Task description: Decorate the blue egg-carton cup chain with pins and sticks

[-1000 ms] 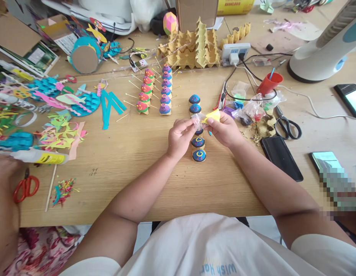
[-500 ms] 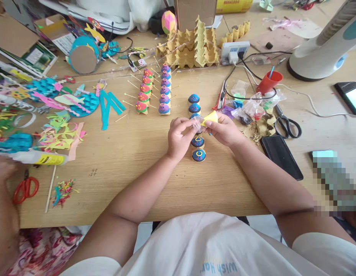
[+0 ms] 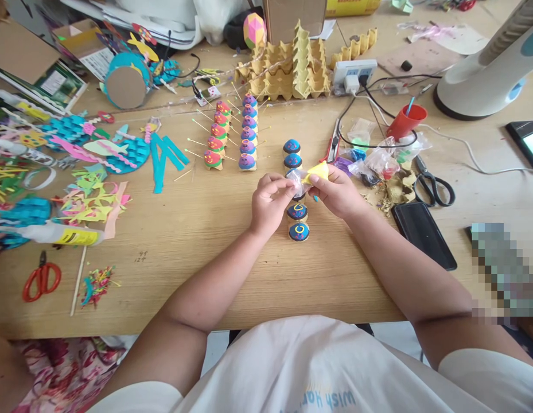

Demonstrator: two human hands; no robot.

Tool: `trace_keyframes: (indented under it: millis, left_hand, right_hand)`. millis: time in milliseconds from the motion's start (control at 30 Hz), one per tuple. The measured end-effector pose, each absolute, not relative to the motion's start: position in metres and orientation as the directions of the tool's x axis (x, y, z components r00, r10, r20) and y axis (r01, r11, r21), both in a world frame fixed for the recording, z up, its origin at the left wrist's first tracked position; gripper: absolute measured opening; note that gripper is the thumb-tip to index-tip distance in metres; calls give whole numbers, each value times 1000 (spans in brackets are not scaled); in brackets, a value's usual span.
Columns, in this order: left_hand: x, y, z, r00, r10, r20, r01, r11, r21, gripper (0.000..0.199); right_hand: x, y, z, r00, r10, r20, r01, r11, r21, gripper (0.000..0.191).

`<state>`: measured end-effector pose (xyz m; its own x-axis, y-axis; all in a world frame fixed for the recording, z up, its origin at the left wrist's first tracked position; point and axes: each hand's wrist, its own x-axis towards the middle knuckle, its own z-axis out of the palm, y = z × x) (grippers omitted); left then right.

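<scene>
Both hands meet over a row of egg-carton cups [image 3: 298, 231] capped with dark blue clay. The nearer cups carry yellow rings and small red marks; my hands hide the middle ones. My left hand [image 3: 268, 206] pinches a small clear plastic bag [image 3: 296, 180] between thumb and fingers. A lump of yellow modelling clay [image 3: 319, 171] is gripped in my right hand [image 3: 338, 193], its lower end at the bag's mouth. Whether the clay is still partly inside the bag, I cannot tell.
Finished-looking red-green cups [image 3: 217, 143] and purple-blue cups [image 3: 248, 146] with pins stand behind left. A utility knife [image 3: 334, 143], scissors [image 3: 436, 186], a black tray [image 3: 425, 235] and a red cup [image 3: 406, 122] lie rightward. Red-handled scissors [image 3: 41, 281] and a glue bottle [image 3: 62, 234] are left.
The yellow clay and bag stay in my hands, which have barely moved. At the left edge another person's arm has drawn back from beside the red scissors. The view has shifted slightly.
</scene>
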<state>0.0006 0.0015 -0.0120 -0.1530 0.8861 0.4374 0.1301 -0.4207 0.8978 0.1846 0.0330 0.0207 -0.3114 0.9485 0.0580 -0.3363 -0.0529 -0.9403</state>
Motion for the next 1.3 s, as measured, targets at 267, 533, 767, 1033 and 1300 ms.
trace_keyframes:
  millis: [267, 533, 767, 1033, 1300]
  left_hand:
    - [-1, 2, -12, -134, 839, 528, 249, -487, 837, 33]
    - [-2, 1, -8, -67, 829, 555, 299, -514, 804, 30]
    - [-4, 0, -6, -100, 815, 571, 325, -516, 792, 28]
    - [6, 0, -9, -98, 925, 366, -43, -371, 928, 37]
    - [5, 2, -14, -97, 909, 405, 81, -398, 914, 36]
  right_hand:
    - [185, 31, 24, -402, 915, 10, -400, -166, -901, 45]
    - [183, 31, 21, -356, 934, 27, -330, -99, -939, 51]
    - [185, 30, 29, -318, 936, 149, -159, 102, -982, 56]
    - [186, 32, 25, -273, 945, 179, -112, 153, -982, 59]
    - [183, 28, 28, -193, 970, 147, -149, 119, -982, 65]
